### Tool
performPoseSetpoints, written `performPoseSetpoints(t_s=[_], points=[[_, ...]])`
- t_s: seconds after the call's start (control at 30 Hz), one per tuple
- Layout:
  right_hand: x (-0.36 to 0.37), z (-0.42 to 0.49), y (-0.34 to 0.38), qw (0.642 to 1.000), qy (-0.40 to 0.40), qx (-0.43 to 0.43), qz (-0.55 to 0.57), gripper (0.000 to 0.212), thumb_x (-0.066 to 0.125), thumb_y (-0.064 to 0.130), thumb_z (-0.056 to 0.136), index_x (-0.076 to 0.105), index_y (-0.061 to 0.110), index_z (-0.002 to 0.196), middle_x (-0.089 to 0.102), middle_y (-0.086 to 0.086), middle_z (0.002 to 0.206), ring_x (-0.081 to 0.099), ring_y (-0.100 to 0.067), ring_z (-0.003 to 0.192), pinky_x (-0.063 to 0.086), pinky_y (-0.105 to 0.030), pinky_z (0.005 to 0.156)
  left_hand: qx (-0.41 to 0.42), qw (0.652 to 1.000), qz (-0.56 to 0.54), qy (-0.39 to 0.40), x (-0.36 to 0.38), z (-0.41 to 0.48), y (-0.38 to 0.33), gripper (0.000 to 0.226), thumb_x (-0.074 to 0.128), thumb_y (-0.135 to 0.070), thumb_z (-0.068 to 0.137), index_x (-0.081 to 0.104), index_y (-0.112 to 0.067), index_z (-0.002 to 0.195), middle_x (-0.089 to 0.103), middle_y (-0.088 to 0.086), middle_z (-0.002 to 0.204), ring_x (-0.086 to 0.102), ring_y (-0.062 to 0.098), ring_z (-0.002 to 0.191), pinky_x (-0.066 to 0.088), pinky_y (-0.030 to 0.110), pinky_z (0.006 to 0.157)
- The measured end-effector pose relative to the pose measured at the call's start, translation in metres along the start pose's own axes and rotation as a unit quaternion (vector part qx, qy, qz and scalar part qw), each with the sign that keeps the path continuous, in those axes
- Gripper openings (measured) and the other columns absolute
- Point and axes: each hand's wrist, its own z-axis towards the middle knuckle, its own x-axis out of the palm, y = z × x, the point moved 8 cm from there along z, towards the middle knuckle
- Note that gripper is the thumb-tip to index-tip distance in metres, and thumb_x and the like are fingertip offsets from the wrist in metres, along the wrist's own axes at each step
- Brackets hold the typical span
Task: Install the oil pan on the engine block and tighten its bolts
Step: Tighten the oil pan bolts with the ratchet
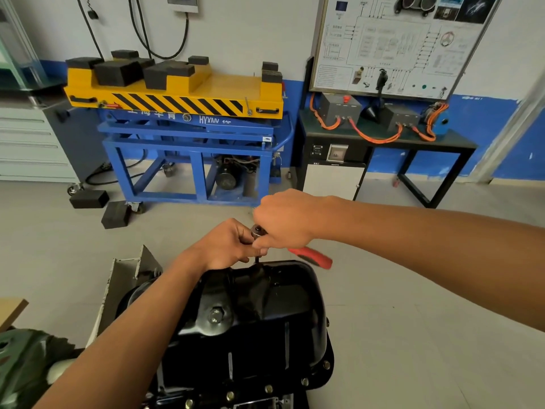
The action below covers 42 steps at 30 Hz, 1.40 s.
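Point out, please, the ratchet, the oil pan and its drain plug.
ratchet [314, 257]: head view, on its red handle.
oil pan [283, 305]: head view, on its black side wall.
drain plug [216, 315]: head view, on its hex head.

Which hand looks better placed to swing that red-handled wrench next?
Right, probably. The right hand grips the red-handled ratchet wrench near its head, while the left hand only pinches its socket end at the far rim of the black metal oil pan.

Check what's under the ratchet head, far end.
A thin dark shaft drops from the ratchet head toward the far rim of the oil pan. The left hand covers its upper part; the rim hides its tip and any bolt.
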Motion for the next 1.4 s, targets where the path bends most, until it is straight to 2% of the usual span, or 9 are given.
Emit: performPoseSetpoints(t_s=[0.3,0.47,0.57,0.7,0.8,0.9,1.03,1.23,1.4], points=[[0.017,0.004,-0.005,0.96,0.064,0.137,0.235,0.035,0.065,0.033,0.088,0.07,0.01,0.062,0.065,0.002,0.047,0.058,-0.004,0.04,0.04,-0.017,0.045,-0.002,1.0,0.024,-0.011,-0.003,0.001,0.0,0.022,0.079,-0.014,0.086,0.076,-0.02,0.065,0.067,-0.005,0.059,0.057,0.004,0.058,0.061,0.03,0.073],[-0.008,0.002,0.002,0.998,0.01,0.06,-0.026,0.028,0.065,0.015,0.089,0.049,0.014,0.066,0.043,0.0,0.063,0.046,-0.019,0.056,0.03,-0.028,0.047,-0.005,1.0,0.011,0.004,0.0,0.001,-0.002,0.014,0.075,-0.015,0.089,0.079,-0.001,0.089,0.077,-0.004,0.085,0.07,0.009,0.081,0.06,0.028,0.078],[-0.014,0.005,0.015,0.987,-0.033,-0.024,-0.158,0.014,0.053,0.004,0.093,0.064,0.012,0.091,0.046,-0.003,0.074,0.052,-0.024,0.067,0.039,-0.033,0.054,-0.003,1.0,0.01,0.007,0.0,0.001,-0.001,0.018,0.073,-0.014,0.091,0.077,0.004,0.092,0.077,-0.003,0.09,0.071,0.008,0.084,0.059,0.025,0.075],[-0.008,0.012,0.021,0.982,-0.032,-0.07,-0.172,0.022,0.052,0.003,0.092,0.068,0.015,0.103,0.064,-0.003,0.097,0.063,-0.024,0.085,0.051,-0.034,0.062,-0.005,1.0,0.007,0.005,-0.001,0.001,0.001,0.019,0.072,-0.014,0.092,0.076,0.005,0.094,0.077,-0.006,0.087,0.072,0.008,0.086,0.06,0.027,0.076],[-0.008,0.01,0.017,0.98,-0.032,-0.067,-0.182,0.022,0.052,0.002,0.092,0.068,0.015,0.099,0.065,-0.002,0.091,0.06,-0.024,0.078,0.034,-0.029,0.053,-0.007,1.0,0.01,0.007,0.0,0.002,0.002,0.019,0.073,-0.015,0.092,0.076,0.003,0.093,0.077,-0.005,0.09,0.072,0.006,0.086,0.059,0.024,0.074],[-0.009,0.009,0.014,0.982,-0.025,-0.052,-0.178,0.016,0.054,-0.001,0.088,0.064,0.011,0.088,0.054,-0.002,0.072,0.055,-0.022,0.066,0.044,-0.031,0.053,-0.013,1.0,0.009,0.011,0.001,0.003,0.003,0.017,0.073,-0.015,0.092,0.077,0.001,0.093,0.077,-0.008,0.089,0.072,0.004,0.086,0.058,0.023,0.073],[-0.012,0.01,0.007,0.993,-0.012,-0.022,-0.116,0.034,0.062,0.015,0.091,0.041,0.016,0.063,0.038,-0.001,0.063,0.04,-0.016,0.051,0.028,-0.028,0.044,-0.014,1.0,0.013,0.013,0.002,0.002,0.001,0.012,0.073,-0.015,0.092,0.078,-0.005,0.094,0.078,-0.008,0.088,0.072,0.007,0.087,0.057,0.024,0.074],[0.009,0.014,-0.002,0.981,0.022,0.096,0.168,0.05,0.053,0.043,0.095,0.06,0.012,0.057,0.062,-0.001,0.044,0.064,-0.013,0.048,0.041,-0.024,0.047,-0.013,1.0,0.011,0.014,0.0,-0.002,-0.003,0.011,0.074,-0.014,0.09,0.077,-0.009,0.08,0.075,0.008,0.083,0.067,0.014,0.078,0.059,0.036,0.08],[0.013,0.004,-0.006,0.953,-0.02,0.159,0.258,0.055,0.058,0.051,0.091,0.051,0.014,0.051,0.051,0.0,0.044,0.049,-0.012,0.043,0.032,-0.022,0.045,-0.011,1.0,0.016,0.016,0.0,-0.003,-0.005,0.037,0.073,-0.006,0.089,0.074,-0.026,0.059,0.069,-0.003,0.063,0.062,0.003,0.065,0.06,0.028,0.072]])
